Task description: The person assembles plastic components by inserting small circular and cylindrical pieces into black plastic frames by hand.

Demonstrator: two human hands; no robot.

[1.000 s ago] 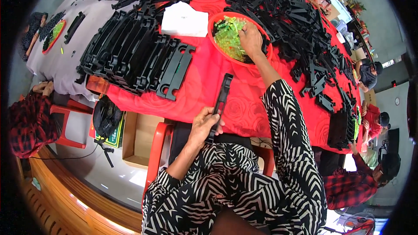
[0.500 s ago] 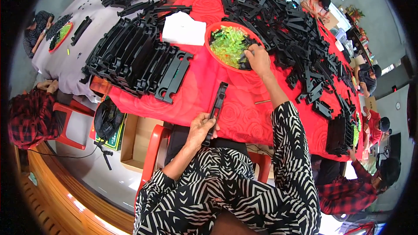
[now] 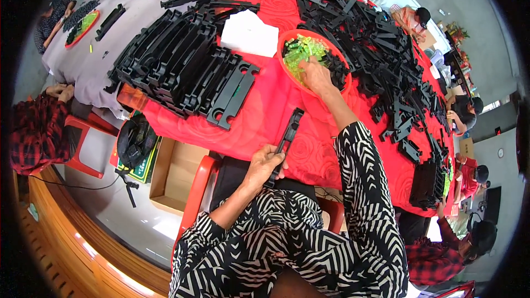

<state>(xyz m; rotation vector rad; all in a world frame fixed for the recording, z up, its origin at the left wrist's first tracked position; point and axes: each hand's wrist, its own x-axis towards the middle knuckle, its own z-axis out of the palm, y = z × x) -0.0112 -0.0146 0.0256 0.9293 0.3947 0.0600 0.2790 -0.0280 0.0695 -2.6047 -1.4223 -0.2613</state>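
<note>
My left hand (image 3: 264, 166) is closed around the lower part of a long, narrow black plastic part (image 3: 287, 135), holding it tilted over the table's near edge. Inside a red round basket (image 3: 349, 84), my right hand (image 3: 317, 76) has its fingers bent down among small translucent yellow-green pieces (image 3: 302, 47). Anything between those fingertips is too small or hidden to make out. Small black pieces (image 3: 335, 66) lie along the basket's right side.
Left of the basket are a white sheet (image 3: 249, 34) and stacked black parts (image 3: 171, 66). A large heap of loose black parts (image 3: 381, 44) covers the right side of the red tablecloth (image 3: 314, 152). Other people sit around, one in a checked shirt (image 3: 41, 132) at left.
My right hand has moved left within the basket, from the black pieces to the yellow-green ones. My left hand keeps hold of the black part. The whole view has shifted slightly.
</note>
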